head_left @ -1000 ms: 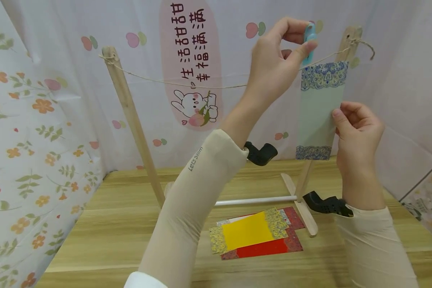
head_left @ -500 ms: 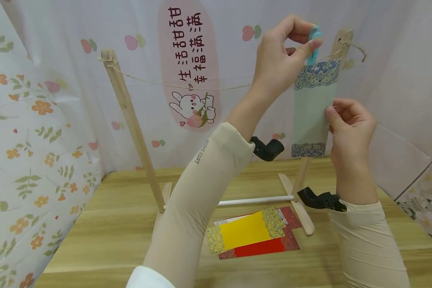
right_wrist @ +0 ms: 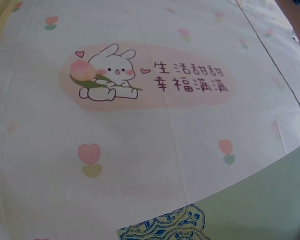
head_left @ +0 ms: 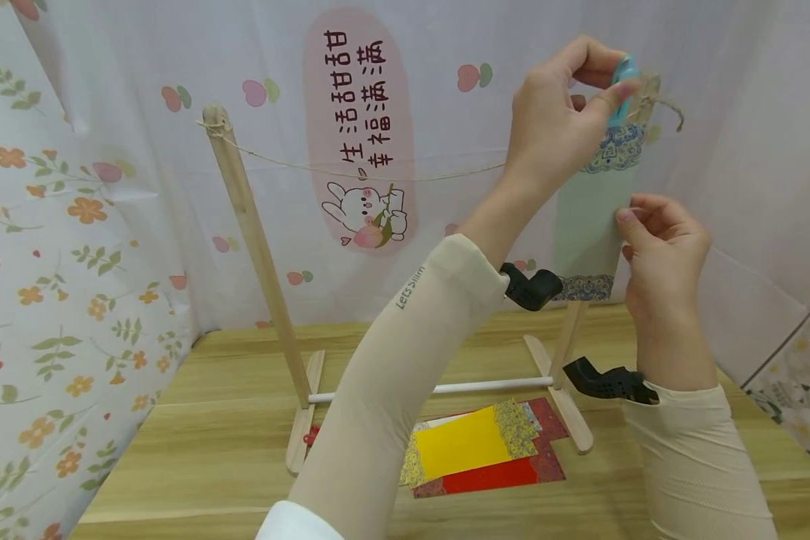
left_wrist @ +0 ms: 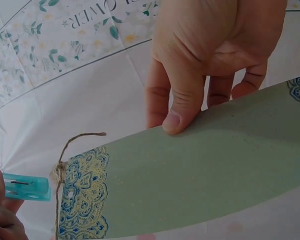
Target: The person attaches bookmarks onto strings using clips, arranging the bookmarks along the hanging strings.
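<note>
One green card (head_left: pixel 590 221) is held up in the right half of the head view, slightly tilted, with a blue-and-gold band at each end. The right hand (head_left: pixel 668 251) pinches its right edge between thumb and fingers. Above, at the upper right, the left hand (head_left: pixel 559 116) grips a blue clip (left_wrist: pixel 34 187); the left wrist view shows the clip's tip just beside the string (left_wrist: pixel 58 172) along the card's upper edge. Both hands are apart from each other. The string runs between two wooden posts, the left post (head_left: pixel 255 240) leaning in the left half, with a white rod (head_left: pixel 493 386) low between them. On the bench (head_left: pixel 196 420), bottom centre, a yellow card (head_left: pixel 472 441) overlaps a red card (head_left: pixel 496 475). Behind hangs a curtain (head_left: pixel 263 45) with a printed rabbit.
</note>
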`<state>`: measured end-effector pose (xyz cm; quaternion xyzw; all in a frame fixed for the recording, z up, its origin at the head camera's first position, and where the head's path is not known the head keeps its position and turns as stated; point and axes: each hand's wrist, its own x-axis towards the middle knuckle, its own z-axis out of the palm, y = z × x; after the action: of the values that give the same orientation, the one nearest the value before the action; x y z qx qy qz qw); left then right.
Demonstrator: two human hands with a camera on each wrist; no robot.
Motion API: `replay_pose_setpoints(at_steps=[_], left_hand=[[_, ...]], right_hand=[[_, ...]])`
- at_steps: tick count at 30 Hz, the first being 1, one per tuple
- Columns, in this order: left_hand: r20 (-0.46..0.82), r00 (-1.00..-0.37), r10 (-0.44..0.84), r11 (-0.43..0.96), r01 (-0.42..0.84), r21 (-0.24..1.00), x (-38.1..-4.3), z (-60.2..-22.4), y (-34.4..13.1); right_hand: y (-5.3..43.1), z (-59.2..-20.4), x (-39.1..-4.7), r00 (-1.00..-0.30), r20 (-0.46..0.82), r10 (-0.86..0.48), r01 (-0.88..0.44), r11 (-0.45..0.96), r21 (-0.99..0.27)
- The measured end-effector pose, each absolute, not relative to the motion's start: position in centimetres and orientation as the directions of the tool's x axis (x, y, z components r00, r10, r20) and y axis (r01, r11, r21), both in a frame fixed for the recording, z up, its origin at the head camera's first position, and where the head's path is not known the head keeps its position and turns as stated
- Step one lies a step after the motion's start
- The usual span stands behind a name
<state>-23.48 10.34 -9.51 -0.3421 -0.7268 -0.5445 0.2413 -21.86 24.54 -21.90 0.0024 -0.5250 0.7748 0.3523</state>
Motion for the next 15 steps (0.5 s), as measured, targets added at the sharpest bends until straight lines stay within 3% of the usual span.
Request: replay_pose_setpoints(at_steps=[15], left_hand=[[0.709,-0.665,0.235,0.167,0.746,0.644,-24.13,-10.08,10.52]], right_hand=[[24.99,-21.7,-21.94,-0.776,0.315,0.547,-0.522,-0.275,-0.807]])
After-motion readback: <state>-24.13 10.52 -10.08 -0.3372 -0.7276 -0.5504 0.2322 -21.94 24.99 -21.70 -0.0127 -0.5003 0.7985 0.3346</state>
